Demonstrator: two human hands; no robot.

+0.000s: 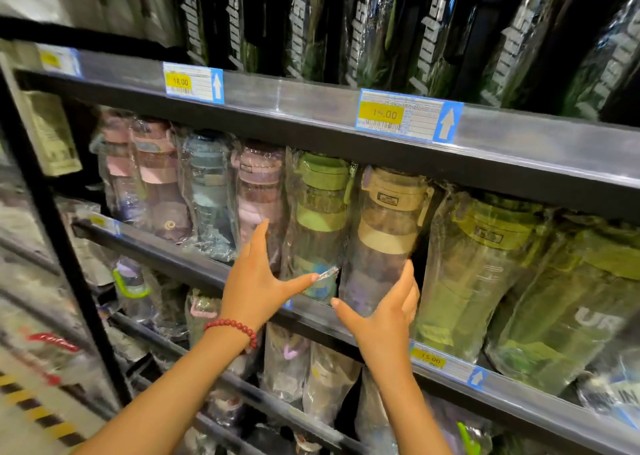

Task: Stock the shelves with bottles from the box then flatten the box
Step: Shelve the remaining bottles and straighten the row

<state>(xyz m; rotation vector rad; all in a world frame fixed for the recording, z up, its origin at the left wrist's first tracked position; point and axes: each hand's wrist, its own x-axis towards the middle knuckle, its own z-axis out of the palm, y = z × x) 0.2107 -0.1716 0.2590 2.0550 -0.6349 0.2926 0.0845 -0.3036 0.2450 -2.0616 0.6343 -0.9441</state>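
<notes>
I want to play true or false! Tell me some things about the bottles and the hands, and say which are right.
1. The left hand wears a red bead bracelet. True.
2. The right hand touches the tan-capped bottle. True.
3. The bottles are bare, with no wrapping. False: they sit in clear plastic bags.
4. The bottles on the top shelf are pink. False: they are black.
5. A green-capped bottle stands left of the tan-capped one. True.
</notes>
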